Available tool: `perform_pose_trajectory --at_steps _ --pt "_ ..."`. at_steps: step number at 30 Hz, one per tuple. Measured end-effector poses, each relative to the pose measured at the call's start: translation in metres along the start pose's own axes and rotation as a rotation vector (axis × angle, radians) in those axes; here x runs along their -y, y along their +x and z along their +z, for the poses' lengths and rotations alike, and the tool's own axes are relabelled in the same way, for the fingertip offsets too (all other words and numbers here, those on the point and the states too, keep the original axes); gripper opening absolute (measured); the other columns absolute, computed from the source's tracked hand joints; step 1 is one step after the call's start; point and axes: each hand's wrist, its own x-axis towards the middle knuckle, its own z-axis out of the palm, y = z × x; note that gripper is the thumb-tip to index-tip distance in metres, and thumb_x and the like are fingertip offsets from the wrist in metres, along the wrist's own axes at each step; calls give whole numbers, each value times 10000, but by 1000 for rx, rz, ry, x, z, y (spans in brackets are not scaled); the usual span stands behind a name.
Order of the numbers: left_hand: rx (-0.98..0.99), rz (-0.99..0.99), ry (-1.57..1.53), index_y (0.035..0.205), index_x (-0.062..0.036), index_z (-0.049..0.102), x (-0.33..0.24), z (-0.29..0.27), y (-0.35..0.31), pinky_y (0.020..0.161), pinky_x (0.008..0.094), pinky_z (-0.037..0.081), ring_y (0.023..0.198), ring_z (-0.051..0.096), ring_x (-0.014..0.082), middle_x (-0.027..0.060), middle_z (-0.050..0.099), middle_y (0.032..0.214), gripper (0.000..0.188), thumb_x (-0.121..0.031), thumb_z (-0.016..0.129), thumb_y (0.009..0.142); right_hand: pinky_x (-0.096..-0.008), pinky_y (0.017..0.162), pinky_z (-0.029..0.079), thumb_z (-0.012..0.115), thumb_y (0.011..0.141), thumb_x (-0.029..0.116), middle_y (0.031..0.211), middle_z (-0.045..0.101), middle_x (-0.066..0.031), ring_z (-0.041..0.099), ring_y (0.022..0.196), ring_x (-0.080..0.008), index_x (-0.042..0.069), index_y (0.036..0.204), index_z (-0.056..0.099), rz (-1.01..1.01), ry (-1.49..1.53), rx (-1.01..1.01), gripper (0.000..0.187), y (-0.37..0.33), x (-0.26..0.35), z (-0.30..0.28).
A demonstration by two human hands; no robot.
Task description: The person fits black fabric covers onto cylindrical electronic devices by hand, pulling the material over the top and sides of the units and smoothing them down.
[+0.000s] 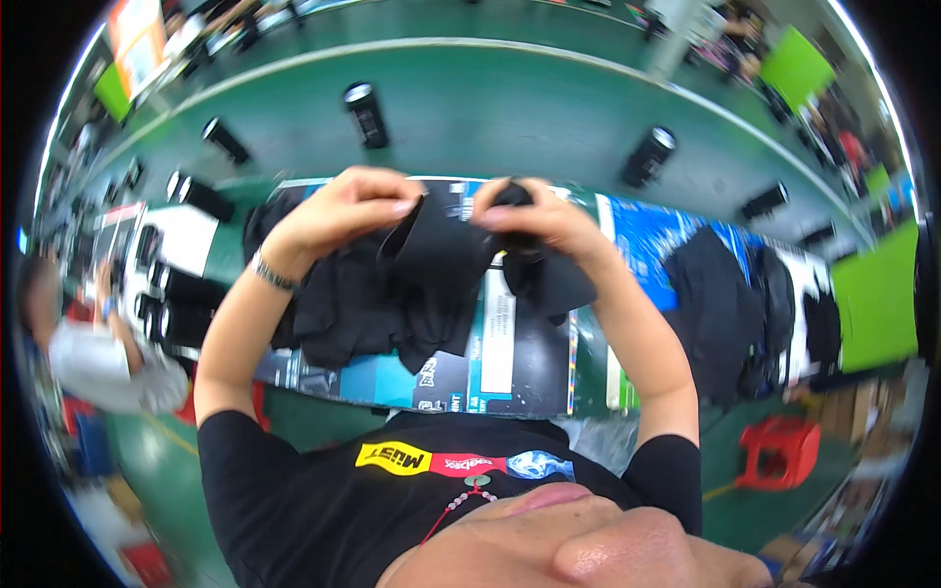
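Observation:
My left hand (365, 208) pinches the edge of a black fabric piece (439, 243) between thumb and fingers, over the middle of the table. My right hand (541, 218) is closed on bunched black fabric at the right, its fingers curled round it. Below that hand a dark flap (559, 282) hangs down; whether it belongs to the same piece I cannot tell. A pile of black fabric pieces (358, 304) lies beneath and beside my left hand. Motion blur hides the finer detail between the hands.
The table is covered with printed sheets (392, 380). More black fabric pieces (714, 304) are heaped at the right. Several black cylinders such as this one (368, 116) stand beyond the table. A person in white (108, 363) is at the left; a red stool (779, 453) is at the lower right.

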Motion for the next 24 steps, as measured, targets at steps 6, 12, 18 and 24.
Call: perform_pose_trajectory --at_steps 6,12,18,24 --pt "-174 -58 222 954 45 626 -13 -47 -11 881 237 434 946 548 81 92 612 1136 142 -11 585 830 -212 608 411 682 811 228 811 616 20 528 670 -64 49 937 655 156 -34 53 220 89 9 -6" --pt "-614 10 156 970 26 619 27 -139 13 847 247 450 883 571 101 32 631 927 124 -52 594 878 -291 674 464 696 792 224 781 650 -55 597 720 -153 14 864 655 59 -139 -348 226 193 -38 -9" --pt "-729 152 119 934 18 613 66 -199 68 817 234 454 850 570 92 31 626 892 101 -41 557 873 -394 794 479 668 795 190 867 674 -210 653 861 -351 -25 902 648 -120 -562 -804 241 257 -69 -9" --pt "-747 17 -144 959 -2 618 81 -219 102 812 259 485 836 602 122 48 636 893 137 -121 572 911 -381 815 480 669 782 184 922 686 -206 660 896 -337 -18 953 668 -77 -531 -857 265 293 -96 -43"
